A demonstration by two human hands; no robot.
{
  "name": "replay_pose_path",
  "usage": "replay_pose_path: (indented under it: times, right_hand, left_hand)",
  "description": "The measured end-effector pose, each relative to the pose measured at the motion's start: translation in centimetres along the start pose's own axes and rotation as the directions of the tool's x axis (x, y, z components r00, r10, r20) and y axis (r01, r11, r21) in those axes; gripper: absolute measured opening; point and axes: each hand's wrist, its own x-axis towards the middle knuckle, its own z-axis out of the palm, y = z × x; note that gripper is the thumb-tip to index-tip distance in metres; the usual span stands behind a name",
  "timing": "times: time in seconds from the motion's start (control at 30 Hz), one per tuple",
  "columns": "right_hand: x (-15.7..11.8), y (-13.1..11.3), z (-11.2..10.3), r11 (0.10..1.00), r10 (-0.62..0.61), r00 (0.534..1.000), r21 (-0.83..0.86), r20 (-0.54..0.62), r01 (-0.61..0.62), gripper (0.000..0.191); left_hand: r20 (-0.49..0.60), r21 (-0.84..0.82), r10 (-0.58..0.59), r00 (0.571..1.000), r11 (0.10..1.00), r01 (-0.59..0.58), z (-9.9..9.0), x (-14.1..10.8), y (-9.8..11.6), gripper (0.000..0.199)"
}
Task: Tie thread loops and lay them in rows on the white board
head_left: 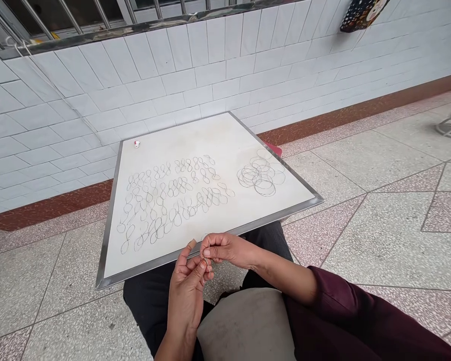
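by white tiles (pixel 195 50), at a worktop (pixel 180 138) with twisted loops (pixel 178 186) beside piled rings (pixel 258 176), pinching a thin wire (pixel 206 259) in both hands, left (pixel 185 296) and right (pixel 233 249).

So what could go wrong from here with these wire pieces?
The thin wire pinched between the left hand and right hand might slip and drop, as they work by the table's near edge.
The rings overlap in a heap, so lifting one could snag others.
The figure-eight loops lie close together; a brushing sleeve could disturb them.
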Motion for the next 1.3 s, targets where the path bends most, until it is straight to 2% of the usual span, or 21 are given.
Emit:
replay_pose_path:
  times: [0.1, 0.27, 0.37, 0.5, 0.77, 1.3]
  right_hand:
    - [0.13, 0.28, -0.16, 1.000, 0.014, 1.000, -0.017, -0.020, -0.014, 0.039]
    - [0.14, 0.37, -0.12, 0.997, -0.007, 0.997, -0.079, -0.076, 0.001, 0.040]
    - [0.05, 0.35, -0.04, 0.998, -0.002, 0.997, -0.071, -0.081, -0.004, 0.039]
    - [-0.02, 0.34, 0.06, 0.998, 0.022, 0.995, -0.052, -0.101, -0.027, 0.039]
    - [-0.11, 0.33, 0.21, 0.999, 0.042, 0.993, -0.019, -0.114, -0.044, 0.039]
    - [-0.15, 0.58, 0.13, 0.997, 0.019, 0.992, -0.067, -0.122, -0.028, 0.039]
  left_hand:
    - [-0.012, 0.020, 0.015, 1.000, 1.000, -0.015, -0.11, 0.24, -0.14, 0.064]
    - [-0.064, 0.126, 0.121, 0.991, 0.986, -0.113, 0.10, 0.13, -0.06, 0.061]
    - [-0.076, 0.163, 0.147, 0.986, 0.978, -0.134, 0.26, -0.08, 0.06, 0.062]
    - [-0.093, 0.167, 0.146, 0.985, 0.977, -0.130, 0.21, -0.17, 0.04, 0.061]
    - [-0.064, 0.075, 0.093, 0.994, 0.993, -0.088, 0.00, -0.35, 0.05, 0.056]
    - [-0.073, 0.080, 0.084, 0.994, 0.994, -0.078, -0.30, -0.06, 0.12, 0.056]
